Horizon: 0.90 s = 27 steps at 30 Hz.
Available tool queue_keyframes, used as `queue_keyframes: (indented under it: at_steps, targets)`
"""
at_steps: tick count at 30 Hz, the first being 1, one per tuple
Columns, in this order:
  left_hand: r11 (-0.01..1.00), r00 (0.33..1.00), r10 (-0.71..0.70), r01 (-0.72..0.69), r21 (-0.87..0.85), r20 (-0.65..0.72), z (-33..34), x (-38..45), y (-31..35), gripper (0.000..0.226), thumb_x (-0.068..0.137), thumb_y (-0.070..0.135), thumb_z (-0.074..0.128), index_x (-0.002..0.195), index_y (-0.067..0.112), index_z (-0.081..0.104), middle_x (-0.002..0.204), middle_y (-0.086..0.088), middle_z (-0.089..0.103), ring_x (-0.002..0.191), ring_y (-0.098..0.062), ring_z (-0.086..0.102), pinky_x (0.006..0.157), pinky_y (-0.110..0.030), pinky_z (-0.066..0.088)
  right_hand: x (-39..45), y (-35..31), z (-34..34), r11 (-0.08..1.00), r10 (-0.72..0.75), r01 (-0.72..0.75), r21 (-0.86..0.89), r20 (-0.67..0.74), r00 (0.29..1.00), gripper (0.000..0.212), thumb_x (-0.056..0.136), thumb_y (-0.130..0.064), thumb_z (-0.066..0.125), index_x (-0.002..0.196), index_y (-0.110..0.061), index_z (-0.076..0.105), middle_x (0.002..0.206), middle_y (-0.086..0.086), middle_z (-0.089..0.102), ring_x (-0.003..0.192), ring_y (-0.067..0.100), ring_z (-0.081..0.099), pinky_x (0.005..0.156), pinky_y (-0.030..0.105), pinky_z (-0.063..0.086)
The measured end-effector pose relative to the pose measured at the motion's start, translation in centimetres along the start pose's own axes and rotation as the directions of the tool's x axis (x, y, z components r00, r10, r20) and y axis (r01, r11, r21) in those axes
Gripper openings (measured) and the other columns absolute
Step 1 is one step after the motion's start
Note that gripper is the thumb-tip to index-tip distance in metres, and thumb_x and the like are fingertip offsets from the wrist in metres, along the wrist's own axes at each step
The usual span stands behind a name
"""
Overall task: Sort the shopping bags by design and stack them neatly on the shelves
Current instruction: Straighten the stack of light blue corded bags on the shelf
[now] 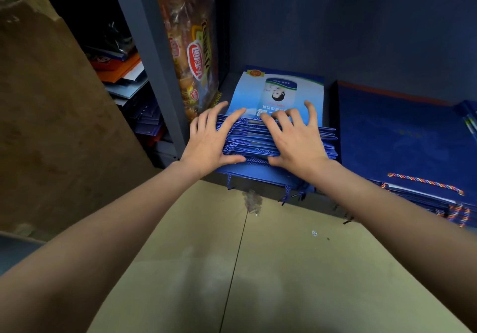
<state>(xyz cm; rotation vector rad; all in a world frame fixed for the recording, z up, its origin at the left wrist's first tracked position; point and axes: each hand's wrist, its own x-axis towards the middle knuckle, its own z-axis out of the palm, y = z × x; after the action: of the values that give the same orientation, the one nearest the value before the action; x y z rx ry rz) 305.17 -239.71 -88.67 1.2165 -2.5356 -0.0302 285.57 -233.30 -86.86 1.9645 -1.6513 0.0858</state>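
Head view. Both hands are pressing down on a stack of light-blue shopping bags (pixel 277 115) that is lying at the front left of the shelf (pixel 322 201), its near edge reaching the shelf's front edge. The left hand (pixel 210 144) is lying flat with fingers spread and nearly straight over the stack's left side, thumb along the near edge; it is gripping nothing. The right hand (pixel 294 139) is lying likewise on the stack's right side, fingers splayed and slightly bent, pressing rather than clasping. Blue cord handles (pixel 232 146) are showing between the 2 hands, and some are hanging over the shelf's front edge. The top bag's printed panel is facing up. Just beside the stack, toward the shelf's right, a stack of dark-blue bags (pixel 402 136) with a multicoloured rope handle (pixel 426 183) is lying flat. At the shelf's left edge a packaged bread loaf (pixel 191 48) is leaning upright against the shelf post (pixel 152 56). Beyond the post, a pile of mixed bags (pixel 124 79) is lying.
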Motion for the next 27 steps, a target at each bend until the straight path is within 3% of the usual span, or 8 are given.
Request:
queue_keyframes:
  at_steps: [2, 5, 11, 16, 20, 27]
  targets:
    - [0.999, 1.0, -0.027, 0.027, -0.042, 0.0, 0.1, -0.3, 0.3, 0.105, 0.067, 0.059, 0.074, 0.15, 0.031, 0.015, 0.153, -0.011, 0.015, 0.137, -0.031, 0.02, 0.111, -0.048, 0.017, 0.1, 0.1, -0.1, 1.0, 0.0, 0.0, 0.012, 0.014, 1.0, 0.096, 0.044, -0.054, 0.085, 0.125, -0.011, 0.054, 0.105, 0.01, 0.062, 0.096, 0.033, 0.058, 0.101, 0.061, 0.031]
    - [0.997, 1.0, -0.028, 0.027, 0.07, 0.013, 0.2, -0.5, 0.2, 0.105, 0.069, 0.05, 0.077, 0.15, 0.031, 0.013, 0.153, -0.013, 0.016, 0.137, -0.033, 0.021, 0.111, -0.048, 0.017, 0.1, 0.1, -0.3, 1.0, -0.001, 0.0, 0.026, 0.029, 1.0, 0.096, 0.046, -0.054, 0.085, 0.125, -0.011, 0.053, 0.106, 0.01, 0.062, 0.098, 0.033, 0.058, 0.102, 0.061, 0.029]
    - [0.953, 0.99, 0.092, -0.055, 0.296, -0.11, 1.2, -0.7, -1.0, 0.116, 0.048, 0.043, 0.09, 0.142, 0.022, 0.025, 0.133, -0.019, 0.048, 0.113, -0.036, 0.051, 0.094, -0.048, 0.042, -0.3, -0.2, -0.2, 1.0, -0.018, 0.019, 0.023, -0.011, 1.0, 0.093, 0.043, -0.052, 0.085, 0.122, -0.011, 0.057, 0.101, 0.01, 0.063, 0.092, 0.032, 0.059, 0.102, 0.06, 0.032]
    - [0.954, 0.986, 0.082, -0.036, 0.297, -0.143, 2.0, -1.5, -0.8, 0.114, 0.043, 0.035, 0.093, 0.138, 0.022, 0.03, 0.123, -0.02, 0.054, 0.104, -0.037, 0.057, 0.088, -0.046, 0.047, -1.2, -0.7, 0.6, 0.999, -0.039, 0.039, -0.001, -0.05, 0.998, 0.092, 0.045, -0.049, 0.084, 0.124, -0.011, 0.054, 0.103, 0.009, 0.062, 0.091, 0.03, 0.059, 0.102, 0.058, 0.034]
    - [0.93, 0.979, 0.173, -0.126, 0.346, -0.109, 2.3, -2.3, -1.5, 0.107, 0.049, 0.036, 0.089, 0.138, 0.018, 0.032, 0.118, -0.019, 0.057, 0.1, -0.036, 0.057, 0.085, -0.041, 0.047, -2.6, -1.4, 1.4, 0.999, -0.041, 0.041, -0.001, -0.04, 0.998, 0.099, 0.049, -0.05, 0.082, 0.128, -0.011, 0.037, 0.105, 0.01, 0.059, 0.093, 0.03, 0.056, 0.103, 0.055, 0.024]
    - [0.914, 0.965, 0.25, -0.208, 0.347, -0.082, 1.5, -2.6, -1.9, 0.101, 0.052, 0.039, 0.087, 0.135, 0.017, 0.035, 0.116, -0.02, 0.058, 0.098, -0.036, 0.06, 0.084, -0.041, 0.048, -4.1, -2.1, 1.4, 0.999, -0.019, 0.02, 0.027, -0.015, 1.0, 0.112, 0.049, -0.058, 0.081, 0.136, -0.01, 0.029, 0.112, 0.012, 0.058, 0.1, 0.03, 0.056, 0.106, 0.05, 0.02]
